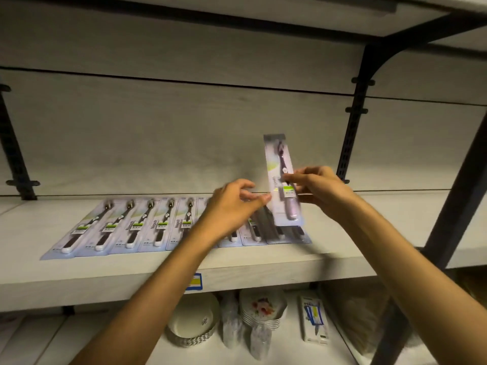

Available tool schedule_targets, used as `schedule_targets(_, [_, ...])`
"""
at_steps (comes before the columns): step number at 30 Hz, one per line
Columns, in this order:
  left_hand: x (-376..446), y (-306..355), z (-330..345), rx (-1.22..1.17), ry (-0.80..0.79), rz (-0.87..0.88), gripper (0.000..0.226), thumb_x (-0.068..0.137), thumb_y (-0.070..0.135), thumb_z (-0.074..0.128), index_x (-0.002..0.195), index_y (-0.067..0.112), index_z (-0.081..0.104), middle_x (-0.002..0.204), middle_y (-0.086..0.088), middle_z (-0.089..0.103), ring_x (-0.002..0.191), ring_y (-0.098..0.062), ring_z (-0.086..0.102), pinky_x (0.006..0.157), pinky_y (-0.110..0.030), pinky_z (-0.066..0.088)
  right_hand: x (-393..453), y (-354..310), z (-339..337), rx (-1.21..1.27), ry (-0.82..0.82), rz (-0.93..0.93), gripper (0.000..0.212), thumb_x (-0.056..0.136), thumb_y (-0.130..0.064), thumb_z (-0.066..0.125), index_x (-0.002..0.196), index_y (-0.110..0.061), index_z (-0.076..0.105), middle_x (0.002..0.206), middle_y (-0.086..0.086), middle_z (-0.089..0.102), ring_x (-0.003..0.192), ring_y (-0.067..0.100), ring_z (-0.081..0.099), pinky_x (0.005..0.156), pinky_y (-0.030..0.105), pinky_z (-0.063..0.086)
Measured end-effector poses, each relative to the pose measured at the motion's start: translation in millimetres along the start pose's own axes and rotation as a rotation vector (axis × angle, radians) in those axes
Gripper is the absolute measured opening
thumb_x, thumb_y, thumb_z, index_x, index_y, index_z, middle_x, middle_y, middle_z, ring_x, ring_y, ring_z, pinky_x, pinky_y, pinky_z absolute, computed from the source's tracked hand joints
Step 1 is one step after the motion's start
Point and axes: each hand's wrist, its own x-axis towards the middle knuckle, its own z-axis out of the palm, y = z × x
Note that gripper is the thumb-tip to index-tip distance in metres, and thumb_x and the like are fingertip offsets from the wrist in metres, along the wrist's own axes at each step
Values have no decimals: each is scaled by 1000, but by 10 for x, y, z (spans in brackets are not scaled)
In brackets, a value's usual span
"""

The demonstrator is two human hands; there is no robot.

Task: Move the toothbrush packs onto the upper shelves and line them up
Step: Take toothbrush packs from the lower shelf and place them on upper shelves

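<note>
Shelf board (329,262): pale wood-grain laminate, matt finish. Back panel (184,127): same matt grained surface. Upright bracket (353,127) at 2 o'clock: black metal, perforated, dull sheen. Toothbrush packs (131,227): printed card under glossy clear plastic. Plates (193,325) at 6 o'clock: smooth white paper.

Two bare forearms rise from the bottom edge of the frame toward its middle, no sleeves anywhere along them; the left hand (232,206) and right hand (320,188) carry no rings, watch or gloves
</note>
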Motion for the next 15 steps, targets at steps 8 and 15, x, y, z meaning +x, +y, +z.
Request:
schedule_targets(8, [-78, -335, -421, 806, 53, 109, 65, 92, 71, 38, 144, 33, 45, 147, 4, 51, 133, -21, 46, 107, -44, 35, 271, 487, -667, -333, 236, 134, 19, 90, -2, 67, 72, 0, 62, 62, 9, 55, 44, 13, 57, 45, 20, 47])
schedule_targets(15, [-182, -405, -468, 852, 14, 84, 61, 95, 67, 40, 146, 34, 43, 150, 5, 46, 136, -20, 42, 109, -43, 33, 439, 817, -648, -478, 233, 222, 37, 87, -6, 70, 53, -6, 55, 42, 3, 49, 38, 16, 45, 39, 18, 33])
